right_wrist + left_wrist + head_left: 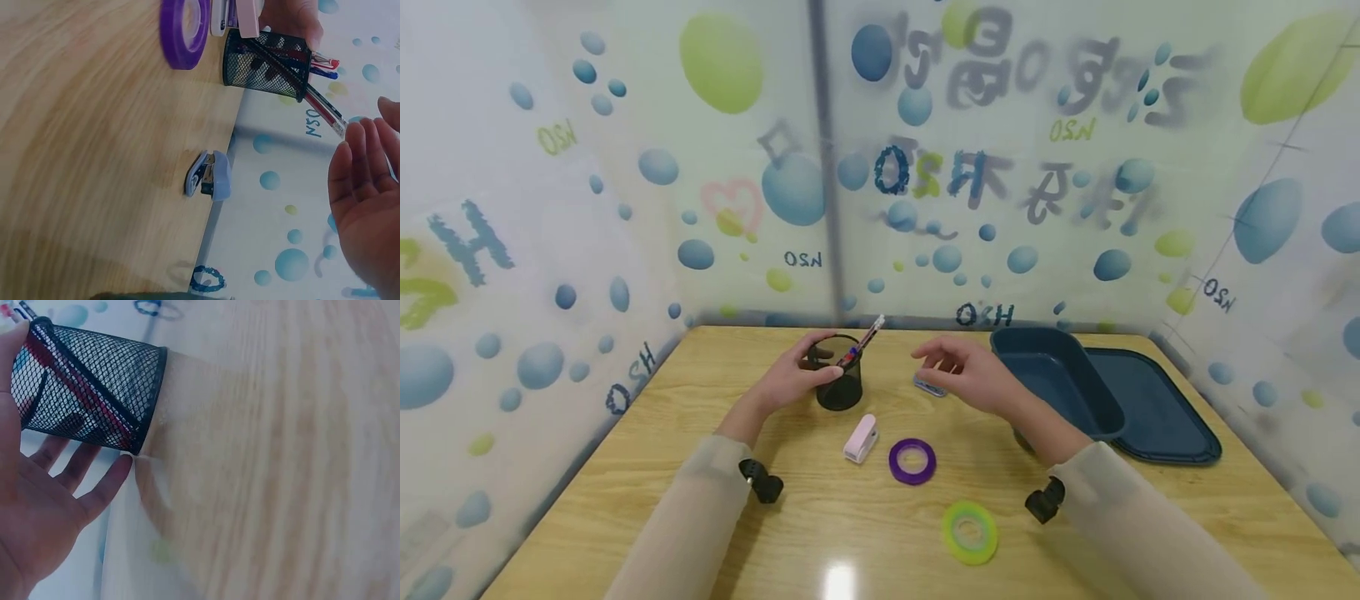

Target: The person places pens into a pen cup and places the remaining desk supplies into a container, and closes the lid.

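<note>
Curling round the black mesh cup (pixel 841 393), the left hand (pixel 792 377) has its thumb on the near side by the rim and its fingers along the far side. The cup stands upright on the wooden table (pixel 805 542) and holds several pens (pixel 871 335), among them a red one and a blue one; the longest rise above the rim and lean into the gap between the hands. A small black device (pixel 762 482) is fixed at the left cuff. Nearer the person than both hands, a pink stapler (pixel 861 439) lies just beside the cup, to the right of the left hand. Right of that comes a purple tape roll (pixel 897 461), lying flat, and then a yellow-green tape roll (pixel 953 537), closer still to the person and left of the right sleeve (pixel 1138 508). A light blue stapler (pixel 931 387) lies below the fingers of the right hand (pixel 966 373), which partly cover it in the head view. That hand grips nothing, its fingers loosely bent, well apart from the left. Right of it stands a dark blue bin (pixel 1052 379), its near-left part hidden by the right forearm, and beyond it lies a dark blue tray (pixel 1161 404), partly covered by the bin.
</note>
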Motion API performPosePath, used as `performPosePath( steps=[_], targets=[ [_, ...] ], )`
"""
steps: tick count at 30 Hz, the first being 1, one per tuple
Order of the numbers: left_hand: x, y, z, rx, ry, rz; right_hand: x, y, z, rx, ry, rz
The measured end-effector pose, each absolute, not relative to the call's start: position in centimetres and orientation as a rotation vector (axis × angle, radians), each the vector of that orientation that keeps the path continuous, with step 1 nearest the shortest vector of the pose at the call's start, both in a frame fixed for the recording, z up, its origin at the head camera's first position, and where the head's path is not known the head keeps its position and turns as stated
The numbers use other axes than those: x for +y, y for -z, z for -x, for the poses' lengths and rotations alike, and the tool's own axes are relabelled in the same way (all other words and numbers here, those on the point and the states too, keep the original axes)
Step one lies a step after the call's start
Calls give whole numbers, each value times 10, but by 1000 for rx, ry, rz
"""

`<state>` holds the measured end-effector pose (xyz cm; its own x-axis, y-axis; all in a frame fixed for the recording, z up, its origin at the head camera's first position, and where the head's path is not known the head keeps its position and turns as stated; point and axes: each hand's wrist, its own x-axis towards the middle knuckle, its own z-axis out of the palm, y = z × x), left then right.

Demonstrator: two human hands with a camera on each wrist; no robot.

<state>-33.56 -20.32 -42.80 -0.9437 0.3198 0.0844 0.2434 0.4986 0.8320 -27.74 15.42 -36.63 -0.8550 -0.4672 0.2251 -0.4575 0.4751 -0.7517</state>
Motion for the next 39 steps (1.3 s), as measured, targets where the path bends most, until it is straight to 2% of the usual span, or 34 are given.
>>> performPosePath(
  steps=[16,25,32,39],
  targets=[
    [-214,428,331,2622,-1500,-469,194,373,251,2684,1453,834],
    [-233,415,311,2687,-1584,-454,218,374,237,2761,1429,779],
    [-244,395,287,2737,-1655,-565,235,375,223,2733,1442,721],
    [-228,380,259,2649,-1745,-823,251,375,207,2776,1371,765]
  ],
)
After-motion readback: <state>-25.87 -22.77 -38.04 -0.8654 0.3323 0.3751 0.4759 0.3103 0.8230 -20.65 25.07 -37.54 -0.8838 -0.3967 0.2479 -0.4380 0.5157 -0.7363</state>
